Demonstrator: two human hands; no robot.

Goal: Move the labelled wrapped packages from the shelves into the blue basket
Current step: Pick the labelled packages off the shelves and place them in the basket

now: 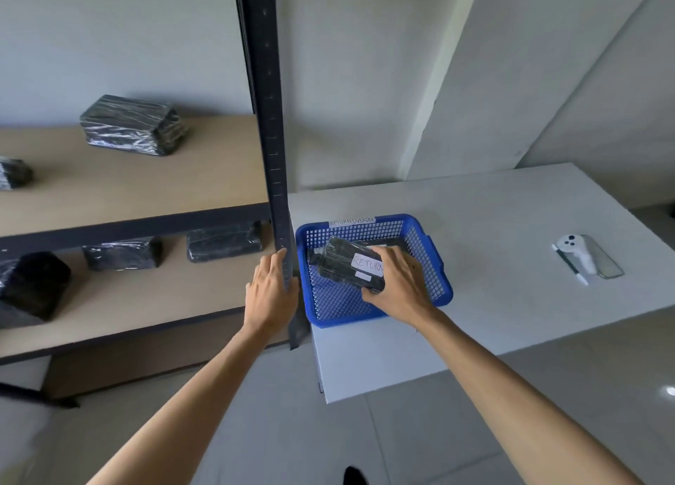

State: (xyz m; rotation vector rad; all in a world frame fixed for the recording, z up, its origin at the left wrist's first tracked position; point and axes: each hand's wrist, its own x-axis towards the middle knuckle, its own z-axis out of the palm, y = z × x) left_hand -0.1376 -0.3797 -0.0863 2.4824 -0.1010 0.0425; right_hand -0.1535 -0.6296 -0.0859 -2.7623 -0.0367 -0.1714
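Note:
A blue mesh basket [436, 265] stands on the white table just right of the shelf post. My right hand [400, 283] grips a black wrapped package [339, 261] with a white "RETURN" label, held inside the basket above its floor. Another package edge shows behind it in the basket. My left hand [270, 294] rests flat against the dark shelf post [272, 119], holding nothing. On the upper shelf lies a black wrapped package [133, 126], with another one [12, 174] at the left edge. Three more [224, 241] [122, 254] [34, 283] lie on the lower shelf.
The white table [493, 210] carries a white controller and a glass-like phone case with a pen [588, 258] at the right. The beige shelf boards [146, 185] sit left of the post. A grey wall corner stands behind. Tiled floor lies below.

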